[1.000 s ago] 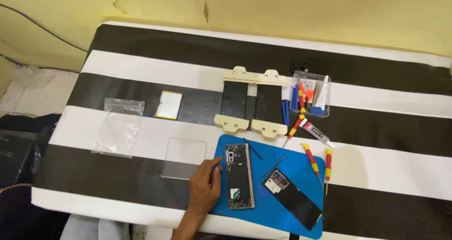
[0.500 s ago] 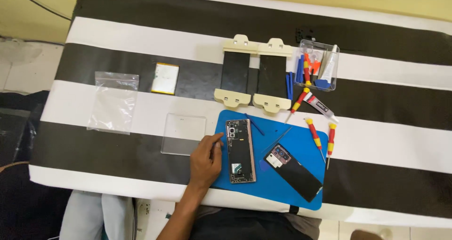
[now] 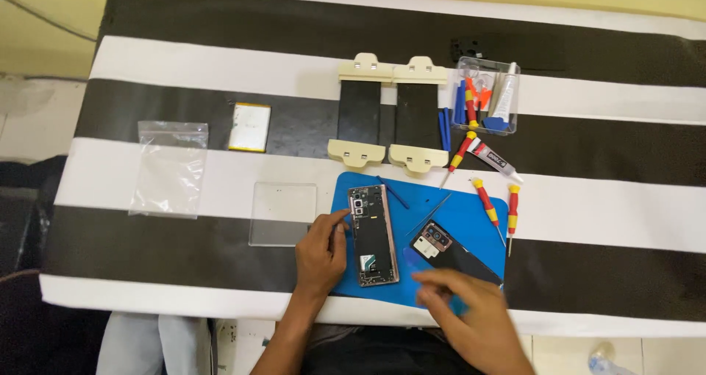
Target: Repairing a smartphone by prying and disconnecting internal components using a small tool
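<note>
Opened phone (image 3: 373, 235) lies lower centre on blue mat (image 3: 471, 213), left hand (image 3: 321, 254) steadying its edge with curled fingers, while right hand (image 3: 471, 312) has just entered, blurred, grip unclear, over back cover (image 3: 448, 251).

An opened phone (image 3: 373, 235) lies flat on a blue work mat (image 3: 471, 209), its back removed so the inner parts and bronze-coloured frame show, its long side running away from the person. The left hand (image 3: 321, 252) rests against the phone's left edge, fingertips touching the frame. Just to the right on the same mat lies the dark back cover (image 3: 448, 254), angled, with the blurred right hand (image 3: 471, 309) over its near end.
</note>
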